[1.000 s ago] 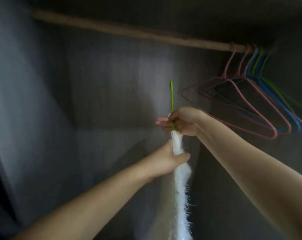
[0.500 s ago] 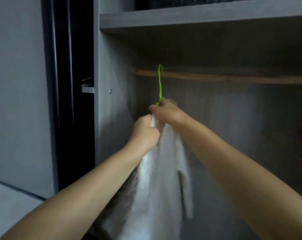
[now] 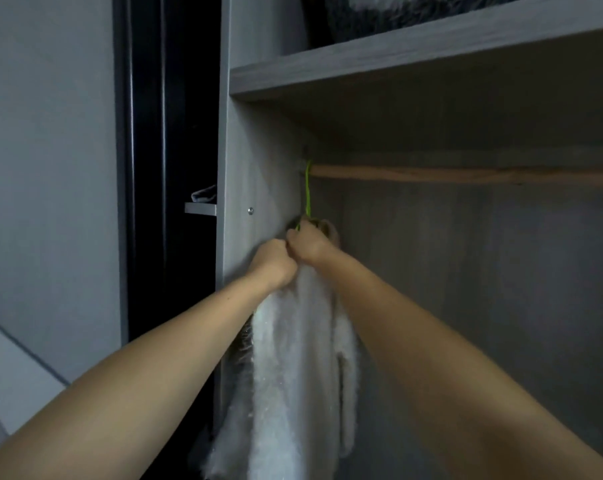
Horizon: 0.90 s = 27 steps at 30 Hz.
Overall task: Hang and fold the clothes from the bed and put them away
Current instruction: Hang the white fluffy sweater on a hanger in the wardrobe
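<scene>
- Hanging from the far left end of the wooden rail (image 3: 466, 174), a green hanger (image 3: 307, 188) carries a fluffy white garment (image 3: 293, 358), its hook looped over the rail right beside the wardrobe's grey side panel (image 3: 258, 168).
- The left hand (image 3: 274, 263) is curled into a fist on the top of the white garment, just under the hanger's neck.
- The right hand (image 3: 307, 244) sits touching the left, its fingers closed round the base of the green hook and the garment's collar.
- Both hands are pressed together, knuckle to knuckle, with bare forearms reaching up from the bottom of the view.
- The garment drops straight down inside the wardrobe, close against the side panel, with one sleeve dangling on its right; its lower edge runs out of view.
- Above the rail a grey wood-grain shelf (image 3: 414, 53) spans the compartment, and something dark and furry (image 3: 379, 12) rests on top of it; what it is cannot be told.
- The wardrobe's back wall is the same dull grey, dimly lit.
- Left of the side panel lies a dark gap holding a small ledge (image 3: 200, 208) with a folded grey item (image 3: 204, 195) on it.
- Further left stands a plain pale wall (image 3: 47, 168).
</scene>
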Each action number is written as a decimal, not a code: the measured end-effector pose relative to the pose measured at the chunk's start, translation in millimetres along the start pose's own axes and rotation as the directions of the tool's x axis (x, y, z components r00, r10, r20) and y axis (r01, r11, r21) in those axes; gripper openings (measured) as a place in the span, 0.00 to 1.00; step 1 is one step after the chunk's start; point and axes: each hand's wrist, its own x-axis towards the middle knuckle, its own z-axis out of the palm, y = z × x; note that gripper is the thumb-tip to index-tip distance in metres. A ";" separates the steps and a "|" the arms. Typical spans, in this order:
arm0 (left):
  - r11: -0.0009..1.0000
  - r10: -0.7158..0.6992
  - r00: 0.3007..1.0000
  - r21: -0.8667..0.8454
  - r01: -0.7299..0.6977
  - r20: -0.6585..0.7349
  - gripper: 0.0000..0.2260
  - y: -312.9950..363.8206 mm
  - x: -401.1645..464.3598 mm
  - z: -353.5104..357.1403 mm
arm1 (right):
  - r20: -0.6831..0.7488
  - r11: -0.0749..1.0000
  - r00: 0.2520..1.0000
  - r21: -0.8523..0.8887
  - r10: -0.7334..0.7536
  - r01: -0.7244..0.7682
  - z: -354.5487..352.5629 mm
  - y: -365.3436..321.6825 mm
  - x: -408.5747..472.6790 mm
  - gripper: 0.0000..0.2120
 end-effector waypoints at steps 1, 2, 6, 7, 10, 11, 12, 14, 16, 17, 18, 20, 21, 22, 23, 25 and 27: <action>1.000 0.011 1.000 0.004 -0.011 0.006 0.13 -1.9 -0.2 2.2 | -0.003 1.000 1.000 -0.008 -0.023 0.023 0.5 4.0 0.6 0.20; 0.999 0.028 0.999 0.017 -0.028 0.015 0.15 -3.2 -0.6 4.1 | 0.007 0.999 0.999 -0.023 -0.033 0.033 0.0 7.2 2.3 0.20; 0.977 0.125 0.991 0.169 -0.130 0.041 0.26 -9.5 -4.5 11.1 | 0.024 0.993 0.994 -0.056 -0.106 0.108 -11.4 29.7 -2.4 0.19; 0.944 0.189 0.982 0.269 -0.189 0.027 0.28 -10.7 -6.7 12.4 | 0.038 0.989 0.989 -0.053 -0.140 0.141 -16.2 40.6 -7.2 0.19; 0.645 0.539 0.842 0.642 -0.414 0.002 0.30 -6.1 -15.1 17.7 | -0.034 0.973 0.979 -0.121 -0.203 0.197 -28.1 84.0 -27.0 0.23; 0.574 0.620 0.785 0.668 -0.474 0.024 0.29 -1.9 -18.5 22.9 | -0.100 0.968 0.980 -0.201 -0.171 0.149 -30.0 98.2 -34.4 0.24; 0.539 0.664 0.746 0.661 -0.522 0.048 0.27 3.1 -23.1 30.2 | -0.175 0.955 0.979 -0.293 -0.102 0.048 -30.7 110.2 -42.7 0.25; 0.558 0.680 0.729 0.585 -0.588 0.084 0.24 12.8 -33.9 50.4 | -0.266 0.906 0.964 -0.413 -0.019 -0.097 -32.6 131.0 -63.0 0.25; 0.614 0.652 0.748 0.492 -0.617 0.125 0.23 18.7 -46.1 75.3 | -0.284 0.863 0.959 -0.483 0.004 -0.147 -35.4 150.7 -88.5 0.26; 0.639 0.630 0.761 0.452 -0.622 0.156 0.23 19.3 -52.7 88.5 | -0.281 0.838 0.960 -0.518 0.023 -0.171 -36.2 159.6 -102.3 0.26; 0.660 0.610 0.768 0.411 -0.629 0.195 0.23 19.5 -59.6 102.9 | -0.279 0.810 0.959 -0.549 0.053 -0.205 -36.9 168.9 -117.1 0.26; 0.671 0.596 0.758 0.353 -0.652 0.266 0.22 19.5 -75.9 132.2 | -0.272 0.767 0.954 -0.584 0.124 -0.266 -35.2 186.7 -145.5 0.26; 0.664 0.606 0.738 0.321 -0.675 0.297 0.21 20.5 -86.3 147.1 | -0.273 0.747 0.948 -0.593 0.162 -0.299 -35.0 195.2 -161.5 0.26; 0.662 0.617 0.714 0.272 -0.698 0.329 0.21 23.2 -98.9 163.3 | -0.282 0.725 0.937 -0.598 0.209 -0.341 -35.9 204.5 -180.8 0.25; 0.668 0.621 0.696 0.221 -0.711 0.362 0.21 25.0 -111.8 177.9 | -0.291 0.707 0.924 -0.597 0.248 -0.378 -36.1 213.8 -198.9 0.25; 0.673 0.635 0.639 0.096 -0.734 0.435 0.22 31.7 -144.4 209.6 | -0.326 0.651 0.882 -0.595 0.340 -0.471 -38.7 235.9 -246.4 0.24; 0.653 0.667 0.568 -0.010 -0.758 0.483 0.23 40.2 -177.5 238.8 | -0.361 0.577 0.826 -0.593 0.432 -0.561 -42.3 256.2 -297.1 0.24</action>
